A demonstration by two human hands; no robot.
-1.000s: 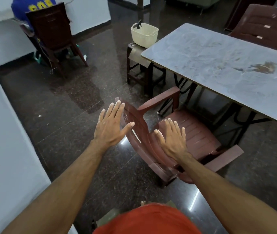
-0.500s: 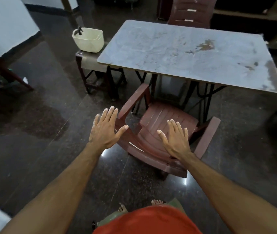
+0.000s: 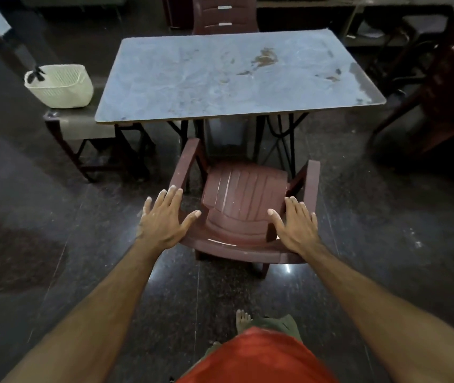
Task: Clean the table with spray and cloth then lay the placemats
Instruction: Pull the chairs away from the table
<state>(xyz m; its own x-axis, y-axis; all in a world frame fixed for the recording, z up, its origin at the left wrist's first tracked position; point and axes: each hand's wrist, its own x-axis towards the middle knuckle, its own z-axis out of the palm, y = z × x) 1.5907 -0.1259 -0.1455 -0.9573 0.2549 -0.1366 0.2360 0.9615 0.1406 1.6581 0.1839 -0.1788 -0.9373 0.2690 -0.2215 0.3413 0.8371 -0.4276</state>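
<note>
Now both hands are held out flat over the brown plastic chair point(image 3: 243, 205), which stands at 6 o'clock of the grey worktop point(image 3: 236, 76). The left hand point(image 3: 162, 222) has its fingers point(image 3: 171, 195) spread and straight, gripping nothing; the right hand point(image 3: 297, 225) is the same, open and empty above the chair's right armrest. I cannot tell if the palms touch the chair back or only hover.

Brown stains lie on the worktop toward 1 o'clock, so no cleaning is done yet. A white basket point(image 3: 60, 85) stands on a low stool point(image 3: 82, 125) at 9 o'clock of the worktop; something dark sticks out of it, perhaps the spray head, but it is too small to be sure. No cloth or placemats are visible.

The risk I judge: the chair blocks the near edge, so leaning over it to wipe the far stains could be unsteady. The glossy floor point(image 3: 386, 244) may be slippery for the bare foot point(image 3: 243, 319).
</note>
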